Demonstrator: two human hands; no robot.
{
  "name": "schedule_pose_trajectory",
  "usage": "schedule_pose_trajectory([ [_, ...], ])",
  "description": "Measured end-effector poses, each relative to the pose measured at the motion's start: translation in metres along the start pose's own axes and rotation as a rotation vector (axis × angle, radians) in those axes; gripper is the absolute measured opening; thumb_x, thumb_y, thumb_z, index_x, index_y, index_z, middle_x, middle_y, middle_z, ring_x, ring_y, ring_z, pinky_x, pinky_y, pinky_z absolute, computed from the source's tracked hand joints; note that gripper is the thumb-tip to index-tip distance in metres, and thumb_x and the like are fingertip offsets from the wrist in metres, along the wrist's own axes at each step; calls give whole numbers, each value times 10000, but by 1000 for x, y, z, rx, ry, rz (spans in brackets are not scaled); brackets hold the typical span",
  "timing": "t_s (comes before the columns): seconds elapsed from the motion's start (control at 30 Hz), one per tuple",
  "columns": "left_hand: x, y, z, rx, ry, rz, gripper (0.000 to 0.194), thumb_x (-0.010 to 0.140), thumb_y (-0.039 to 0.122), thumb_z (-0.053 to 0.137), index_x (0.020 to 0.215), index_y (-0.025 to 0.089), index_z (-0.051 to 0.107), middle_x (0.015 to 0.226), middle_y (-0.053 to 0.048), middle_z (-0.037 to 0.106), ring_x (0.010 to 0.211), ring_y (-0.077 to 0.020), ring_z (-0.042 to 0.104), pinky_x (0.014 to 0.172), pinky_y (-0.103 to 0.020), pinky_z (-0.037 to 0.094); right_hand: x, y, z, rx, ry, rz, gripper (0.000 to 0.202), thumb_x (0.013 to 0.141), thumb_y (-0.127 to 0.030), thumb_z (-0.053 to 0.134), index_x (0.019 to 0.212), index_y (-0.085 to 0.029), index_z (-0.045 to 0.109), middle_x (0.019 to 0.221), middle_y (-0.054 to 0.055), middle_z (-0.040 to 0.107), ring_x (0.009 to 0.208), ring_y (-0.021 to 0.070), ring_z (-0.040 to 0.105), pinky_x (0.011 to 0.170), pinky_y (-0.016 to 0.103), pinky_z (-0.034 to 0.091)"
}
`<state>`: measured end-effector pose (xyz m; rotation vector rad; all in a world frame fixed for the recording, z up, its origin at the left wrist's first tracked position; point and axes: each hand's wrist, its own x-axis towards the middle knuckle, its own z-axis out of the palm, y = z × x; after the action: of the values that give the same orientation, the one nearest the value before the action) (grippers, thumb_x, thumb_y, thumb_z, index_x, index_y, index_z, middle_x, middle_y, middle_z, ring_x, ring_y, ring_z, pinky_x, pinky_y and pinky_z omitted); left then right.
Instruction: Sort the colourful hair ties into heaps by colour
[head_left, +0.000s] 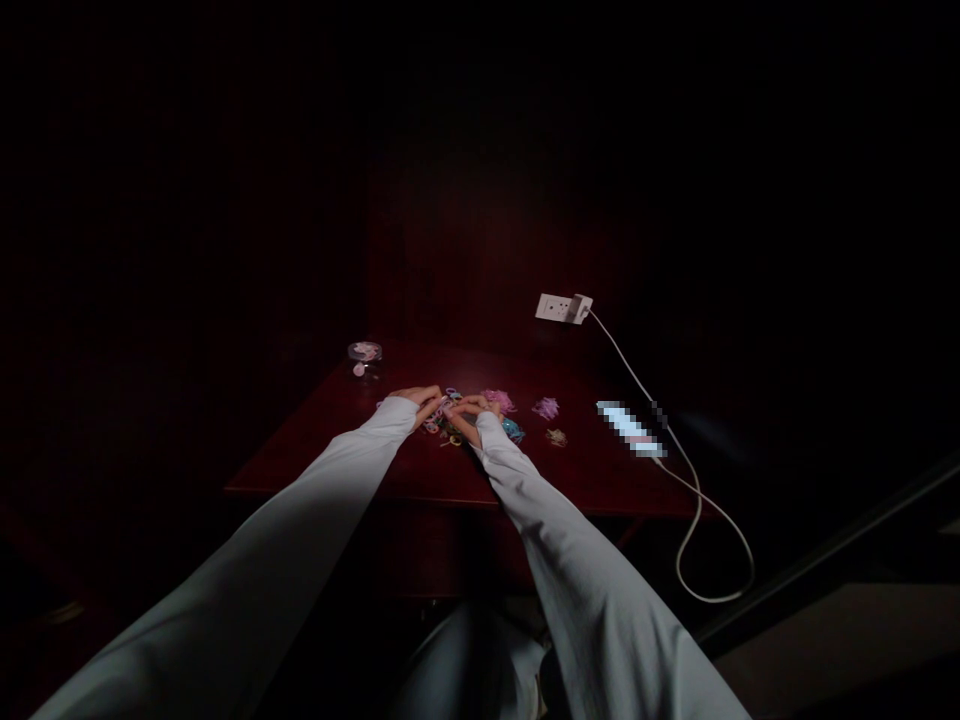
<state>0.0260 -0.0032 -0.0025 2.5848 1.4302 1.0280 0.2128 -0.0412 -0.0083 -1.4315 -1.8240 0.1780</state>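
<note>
Both hands meet over a mixed heap of small coloured loops (452, 438), which look like elastic hair ties. My left hand (421, 397) comes in from the left, its fingers bent and drawn together at the heap. Opposite it, my right hand (472, 410) has thumb and fingers closed at the same spot. What the fingertips hold is too small to make out. Just beyond the right hand lies a pink pile (497, 401), and a blue pile (513, 430) is partly hidden by that hand. Farther right are a purple pile (547, 408) and a small yellowish pile (556, 437).
A clear round container (365, 352) with pinkish contents stands at the back left of the dark red table (300, 462). On the right lies a lit, blurred phone (631, 430). Its white cable (697, 480) loops past the table edge from a wall socket (559, 308).
</note>
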Motion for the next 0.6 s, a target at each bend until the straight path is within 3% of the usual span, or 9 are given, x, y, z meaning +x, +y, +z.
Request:
schedule_pose_trajectory([
  [0.37,-1,1,0,-4,-62,37,290,993,374,419,903,220,648,880,-20,726,809,-153,653,722,-225,424,2,2,1,43,5,36,311,930,-492,599,811,-270,782,1052,17,694,1080,210,514,942,357,321],
  [0.6,0,0,-1,70,-59,-2,291,997,389,414,950,228,652,922,-21,739,844,-160,657,721,-232,418,0,3,4,-15,14,32,244,935,-452,603,927,-298,792,1088,13,678,1056,200,496,916,338,304],
])
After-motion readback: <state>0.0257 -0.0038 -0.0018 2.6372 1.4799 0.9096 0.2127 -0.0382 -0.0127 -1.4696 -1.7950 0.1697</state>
